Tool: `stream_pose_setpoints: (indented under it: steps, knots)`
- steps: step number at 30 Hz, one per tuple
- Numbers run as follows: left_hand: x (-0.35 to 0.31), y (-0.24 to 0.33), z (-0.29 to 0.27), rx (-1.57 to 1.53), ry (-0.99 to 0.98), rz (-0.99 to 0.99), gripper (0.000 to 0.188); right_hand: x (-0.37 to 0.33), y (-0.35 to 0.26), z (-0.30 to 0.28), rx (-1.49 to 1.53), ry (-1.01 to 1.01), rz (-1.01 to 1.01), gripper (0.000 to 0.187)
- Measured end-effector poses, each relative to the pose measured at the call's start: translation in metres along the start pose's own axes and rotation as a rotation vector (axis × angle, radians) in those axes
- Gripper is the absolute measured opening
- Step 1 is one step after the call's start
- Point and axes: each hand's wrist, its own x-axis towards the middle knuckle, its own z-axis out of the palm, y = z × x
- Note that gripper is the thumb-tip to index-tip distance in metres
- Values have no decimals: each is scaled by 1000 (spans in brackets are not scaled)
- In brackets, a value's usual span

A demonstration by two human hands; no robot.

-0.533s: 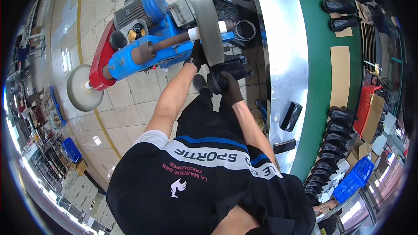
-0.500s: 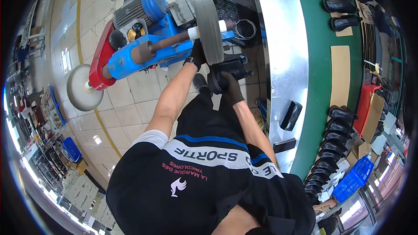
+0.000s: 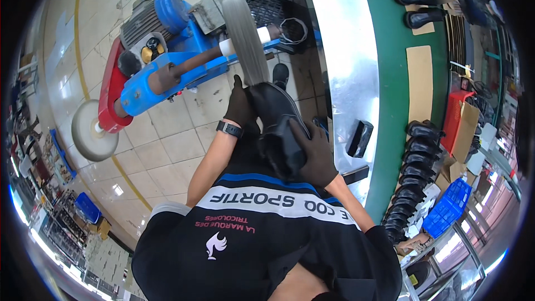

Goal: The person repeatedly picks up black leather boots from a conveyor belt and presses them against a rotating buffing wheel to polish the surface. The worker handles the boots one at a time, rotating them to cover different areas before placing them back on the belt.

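Observation:
A black leather shoe [image 3: 274, 106] lies between my hands, its toe up against the grey buffing wheel [image 3: 244, 39] or just under it; whether they touch I cannot make out. My dark-gloved right hand [image 3: 316, 153] grips the shoe near its opening, fingers over the upper. On the shoe's other side, my gloved left hand [image 3: 241, 106] holds it near the toe, thumb pointing up and the other fingers partly hidden. The wheel sits on the shaft of a blue and red polishing machine [image 3: 150, 81].
A white wheel [image 3: 89, 131] is on the machine's left end. To my right runs a metal ledge [image 3: 351, 67], with a black block [image 3: 359, 138] on it, beside a green bench [image 3: 393, 72]. Several black shoes [image 3: 418, 159] line that bench. A black crate [image 3: 270, 8] stands behind the buffing wheel.
The shoe has come closer to my body and turned, its toe now toward the wheel. My left hand has come out from behind the wheel, and my right hand has moved nearer my body.

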Motion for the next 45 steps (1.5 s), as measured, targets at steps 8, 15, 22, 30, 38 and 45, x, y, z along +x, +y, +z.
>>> stream_pose_setpoints:
  steps: [8,15,22,30,38,45]
  knots:
    - [66,-23,-57,-238,-282,42,51,87,-7,21,-351,-153,-105,71]
    - [71,-8,-36,-146,-413,42,47,113,5,52,-407,-164,-57,71]
    - [45,-34,-29,455,-11,560,45,22,3,12,87,69,174,66]
    - [92,-23,-79,400,165,630,38,72,73,63,1549,-96,771,52]
    - [-13,31,-61,1445,873,1130,20,128,120,94,1522,-335,1060,48]
    - [-67,69,85,1341,654,1324,14,106,117,122,1684,-285,1023,47]
